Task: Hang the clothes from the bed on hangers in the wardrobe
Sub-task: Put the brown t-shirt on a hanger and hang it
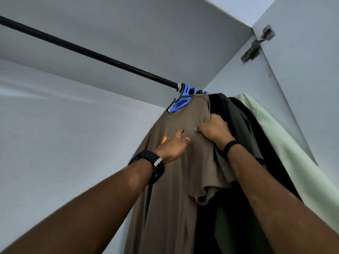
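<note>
A brown T-shirt [170, 180] with an orange print hangs on a blue hanger [178, 105] from the black wardrobe rail [91, 54], at the rail's right end. My right hand [213, 128] grips a fold of the shirt's fabric near its right shoulder. My left hand [174, 145] lies on the shirt's chest with fingers stretched out, partly covering the print. A dark green hanger hook [181, 92] sits beside the blue one on the rail.
Behind the brown shirt hang a grey-green garment [240, 123], a black one [256, 136] and a pale green one [286, 154], packed against the wardrobe's right wall. A metal door hinge [256, 44] is at the upper right. The rail's left stretch carries nothing.
</note>
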### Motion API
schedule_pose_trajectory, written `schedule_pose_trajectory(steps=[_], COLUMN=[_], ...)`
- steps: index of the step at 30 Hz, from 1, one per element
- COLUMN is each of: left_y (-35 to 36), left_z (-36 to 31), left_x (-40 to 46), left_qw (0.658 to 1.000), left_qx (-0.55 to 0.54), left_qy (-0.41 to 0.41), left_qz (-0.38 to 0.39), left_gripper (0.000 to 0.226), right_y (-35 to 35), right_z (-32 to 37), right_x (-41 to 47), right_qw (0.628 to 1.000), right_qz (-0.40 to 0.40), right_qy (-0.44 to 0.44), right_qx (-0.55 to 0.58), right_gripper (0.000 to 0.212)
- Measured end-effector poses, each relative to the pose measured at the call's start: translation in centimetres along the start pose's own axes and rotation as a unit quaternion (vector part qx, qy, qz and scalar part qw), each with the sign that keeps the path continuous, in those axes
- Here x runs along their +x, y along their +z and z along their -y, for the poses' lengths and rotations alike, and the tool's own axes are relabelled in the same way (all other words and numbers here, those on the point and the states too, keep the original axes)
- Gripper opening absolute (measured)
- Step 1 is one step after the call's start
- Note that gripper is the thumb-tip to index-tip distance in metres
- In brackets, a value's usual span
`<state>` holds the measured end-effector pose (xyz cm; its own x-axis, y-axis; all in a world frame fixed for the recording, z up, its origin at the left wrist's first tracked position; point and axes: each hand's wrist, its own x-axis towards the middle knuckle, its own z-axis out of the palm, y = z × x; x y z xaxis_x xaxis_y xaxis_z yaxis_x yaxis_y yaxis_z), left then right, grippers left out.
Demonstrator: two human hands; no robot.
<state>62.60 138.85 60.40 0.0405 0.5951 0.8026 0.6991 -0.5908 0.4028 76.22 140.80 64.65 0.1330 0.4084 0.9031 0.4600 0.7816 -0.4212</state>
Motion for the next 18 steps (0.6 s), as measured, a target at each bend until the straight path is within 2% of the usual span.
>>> schedule_pose_trajectory(steps=[6,8,10,13,18], left_y=[1.0,1.4,1.9,2.5,2.3], left_z=[-1.2,-1.7,-1.9,-2.4,-3.1], left_x=[-7.0,-9.9,-13.0,-18.3,-27.6], left_qw=[0.991,0.987,0.985,0.98,0.976], left_qx=[-0.131,-0.154,-0.16,-0.185,-0.181], left_qy=[-0.025,-0.038,-0.054,-0.064,-0.122], left_qz=[-0.02,0.0,0.02,0.026,-0.026], left_gripper=[0.049,0.047,0.049,0.051,0.045], right_y=[-2.2,-2.9,-3.6,-4.7,-6.3], right_z=[-1.3,-1.0,-0.8,-0.4,1.1], right_x=[-10.3,-13.7,-17.0,-22.2,-30.6], right_qw=[0.994,0.979,0.96,0.942,0.908], right_qz=[0.045,0.081,0.095,0.1,0.129], right_qy=[0.053,0.1,0.137,0.169,0.224], right_qx=[0.083,0.158,0.227,0.273,0.329], right_gripper=[0.037,0.036,0.039,0.03,0.022])
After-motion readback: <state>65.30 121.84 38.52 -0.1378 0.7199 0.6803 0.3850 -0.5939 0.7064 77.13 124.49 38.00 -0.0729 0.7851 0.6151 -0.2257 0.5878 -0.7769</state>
